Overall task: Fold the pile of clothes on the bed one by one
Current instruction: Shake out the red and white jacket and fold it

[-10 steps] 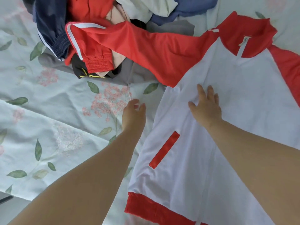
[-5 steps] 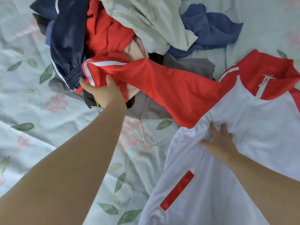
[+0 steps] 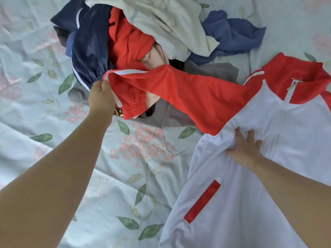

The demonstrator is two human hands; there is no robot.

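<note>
The left hand (image 3: 101,98) pinches the jacket's red sleeve (image 3: 188,97) near its cuff, over the clothes pile (image 3: 161,33). The right hand (image 3: 246,149), fingers seemingly straight, presses the white jacket (image 3: 268,185) onto the floral bedsheet (image 3: 53,140).

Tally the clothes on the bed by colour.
White jacket with red sleeves: 1
Navy white-striped garment: 1
Plain red garment: 1
Cream garment: 1
Mid-blue fleecy garment: 1
Grey garment: 1
Pale pink garment: 1
Black garment, yellow print: 1
Total: 8 visible
</note>
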